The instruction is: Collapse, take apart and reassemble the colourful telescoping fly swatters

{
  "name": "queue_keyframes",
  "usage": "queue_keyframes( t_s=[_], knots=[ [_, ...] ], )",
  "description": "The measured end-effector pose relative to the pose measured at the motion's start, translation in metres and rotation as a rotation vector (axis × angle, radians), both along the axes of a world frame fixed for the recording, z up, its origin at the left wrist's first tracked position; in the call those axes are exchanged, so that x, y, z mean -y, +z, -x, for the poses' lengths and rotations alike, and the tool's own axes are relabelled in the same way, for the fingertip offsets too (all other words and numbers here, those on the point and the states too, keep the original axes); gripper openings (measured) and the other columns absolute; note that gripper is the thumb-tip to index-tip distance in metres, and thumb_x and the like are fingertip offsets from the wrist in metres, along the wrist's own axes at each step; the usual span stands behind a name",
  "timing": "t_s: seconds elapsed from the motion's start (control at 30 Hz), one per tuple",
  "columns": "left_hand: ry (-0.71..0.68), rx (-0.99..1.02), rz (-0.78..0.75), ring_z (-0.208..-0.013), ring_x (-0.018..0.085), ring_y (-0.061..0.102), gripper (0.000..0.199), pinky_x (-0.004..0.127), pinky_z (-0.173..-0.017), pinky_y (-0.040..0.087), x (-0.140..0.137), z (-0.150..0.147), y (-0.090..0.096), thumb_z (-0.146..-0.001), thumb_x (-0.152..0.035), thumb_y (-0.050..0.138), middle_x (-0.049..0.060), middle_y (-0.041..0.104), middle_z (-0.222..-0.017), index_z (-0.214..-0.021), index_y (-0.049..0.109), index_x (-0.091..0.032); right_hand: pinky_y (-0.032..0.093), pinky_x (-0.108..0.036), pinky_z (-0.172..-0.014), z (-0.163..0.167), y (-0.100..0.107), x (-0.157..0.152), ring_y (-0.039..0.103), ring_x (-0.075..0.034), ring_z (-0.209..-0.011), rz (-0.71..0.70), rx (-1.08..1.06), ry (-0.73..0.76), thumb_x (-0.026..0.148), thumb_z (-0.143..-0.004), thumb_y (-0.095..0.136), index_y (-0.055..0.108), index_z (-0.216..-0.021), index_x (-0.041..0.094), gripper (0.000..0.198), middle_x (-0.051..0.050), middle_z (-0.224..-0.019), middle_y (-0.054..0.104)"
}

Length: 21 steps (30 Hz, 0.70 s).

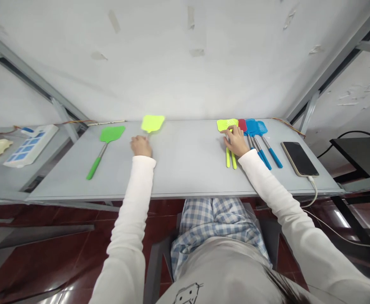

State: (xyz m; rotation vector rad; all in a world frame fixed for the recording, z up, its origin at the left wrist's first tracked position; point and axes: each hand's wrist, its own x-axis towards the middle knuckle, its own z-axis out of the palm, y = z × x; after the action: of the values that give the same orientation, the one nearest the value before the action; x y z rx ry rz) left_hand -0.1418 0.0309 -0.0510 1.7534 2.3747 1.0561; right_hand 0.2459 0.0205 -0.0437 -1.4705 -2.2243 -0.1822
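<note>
A phone (299,158) wired to a white cable (313,191) lies between 1 and 2 o'clock of the seated person, near blue swatters (252,126) at 1, while a green swatter (103,149) rests between 10 and 11. At 10 sits a white case (31,145) with blue squares, contents unclear. The left hand (141,145) curls around a lime-yellow swatter (152,123) at 11; the right hand (236,141), fingers spread, partly covers two yellow swatters (228,123) near 12, beside a red swatter (242,124).

The middle tabletop (185,164) is passable; blue swatters (252,126) and phone (299,158) obstruct right; green swatter (112,133), left.
</note>
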Motion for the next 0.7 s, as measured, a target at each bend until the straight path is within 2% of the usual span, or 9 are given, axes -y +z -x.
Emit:
queue_keyframes(
  t_s=[0.07, 0.17, 0.27, 0.33, 0.47, 0.57, 0.7],
  knots=[
    [-0.146, -0.047, -0.014, -0.105, 0.022, 0.057, 0.013, 0.038, -0.09, 0.046, -0.003, -0.038, 0.003, -0.094, -0.016, 0.041, 0.014, 0.054, -0.116, -0.102, 0.052, -0.015, 0.037, -0.047, -0.099, 0.005, 0.006, 0.005, 0.045, -0.03, -0.121, -0.062, -0.011, 0.01, 0.029, -0.096, 0.033, 0.053, -0.134, 0.018, 0.044, -0.018, -0.13, 0.049],
    [-0.537, -0.219, -0.074, -0.097, 0.021, 0.06, 0.024, 0.033, -0.086, 0.045, 0.001, -0.104, 0.012, -0.098, -0.027, 0.038, 0.015, 0.055, -0.12, -0.115, 0.053, -0.017, 0.03, -0.049, -0.111, 0.014, 0.012, 0.013, 0.035, -0.029, -0.138, -0.102, 0.022, 0.032, 0.027, -0.097, 0.03, 0.047, -0.142, 0.023, 0.048, -0.015, -0.141, 0.046],
    [-0.716, -0.347, -0.118, -0.098, 0.023, 0.06, 0.03, 0.035, -0.088, 0.041, 0.007, -0.158, 0.02, -0.099, -0.033, 0.034, 0.015, 0.06, -0.116, -0.114, 0.056, -0.018, 0.025, -0.051, -0.117, 0.019, 0.013, 0.016, 0.029, -0.025, -0.145, -0.102, 0.065, 0.072, 0.023, -0.098, 0.026, 0.046, -0.142, 0.028, 0.049, -0.009, -0.147, 0.045],
    [-0.778, -0.378, -0.126, -0.1, 0.024, 0.059, 0.033, 0.036, -0.088, 0.04, 0.009, -0.179, 0.02, -0.1, -0.031, 0.029, 0.015, 0.062, -0.113, -0.113, 0.057, -0.018, 0.022, -0.052, -0.118, 0.017, 0.01, 0.012, 0.027, -0.024, -0.146, -0.114, 0.082, 0.084, 0.022, -0.099, 0.025, 0.05, -0.138, 0.027, 0.046, -0.008, -0.148, 0.045],
    [-0.807, -0.366, -0.087, -0.098, 0.024, 0.059, 0.036, 0.035, -0.088, 0.038, 0.009, -0.189, 0.011, -0.1, -0.029, 0.028, 0.013, 0.065, -0.105, -0.119, 0.057, -0.017, 0.02, -0.055, -0.118, 0.006, 0.006, 0.003, 0.032, -0.025, -0.144, -0.103, 0.118, 0.04, 0.029, -0.101, 0.029, 0.062, -0.118, 0.023, 0.037, -0.01, -0.135, 0.057],
    [-0.807, -0.385, -0.048, -0.099, 0.025, 0.058, 0.041, 0.035, -0.088, 0.038, 0.008, -0.186, 0.005, -0.099, -0.039, 0.033, 0.013, 0.065, -0.105, -0.127, 0.054, -0.018, 0.022, -0.053, -0.115, 0.004, 0.004, 0.002, 0.038, -0.025, -0.14, -0.06, 0.146, 0.049, 0.032, -0.101, 0.033, 0.065, -0.105, 0.024, 0.034, -0.009, -0.124, 0.063],
    [-0.773, -0.439, 0.017, -0.096, 0.025, 0.058, 0.046, 0.036, -0.085, 0.038, 0.008, -0.184, 0.003, -0.099, -0.044, 0.028, 0.014, 0.065, -0.102, -0.119, 0.062, -0.02, 0.024, -0.051, -0.113, 0.009, 0.006, 0.005, 0.042, -0.025, -0.136, -0.041, 0.16, 0.064, 0.032, -0.102, 0.032, 0.066, -0.103, 0.023, 0.036, -0.01, -0.12, 0.064]
  ],
)
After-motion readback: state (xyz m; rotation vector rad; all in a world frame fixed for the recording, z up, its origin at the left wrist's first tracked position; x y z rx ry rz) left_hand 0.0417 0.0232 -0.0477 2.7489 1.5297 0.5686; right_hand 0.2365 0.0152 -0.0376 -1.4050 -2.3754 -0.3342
